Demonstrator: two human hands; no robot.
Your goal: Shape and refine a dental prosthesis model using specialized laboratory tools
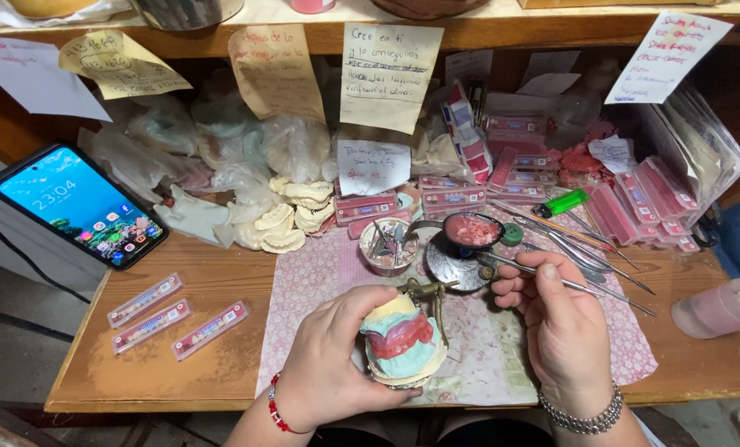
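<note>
Here the left hand is wrapped around a plaster dental model mounted on a small metal articulator, fingers closed on its side and underside so that the red wax rim faces up and toward the other hand; the model sits just above the patterned paper mat near the front edge of the wooden bench. The right hand pinches a thin metal instrument like a pen, fingers shut on its shaft, its tip lying toward the small dark dish of pink wax just beyond the model. Beside that dish stands a round tin of small tools, and further loose metal instruments and a green lighter lie close to the right hand's reach. Three tooth-card strips lie well apart on the left, near a lit phone. Behind, plaster casts, plastic bags and stacked pink boxes crowd the back of the bench.
</note>
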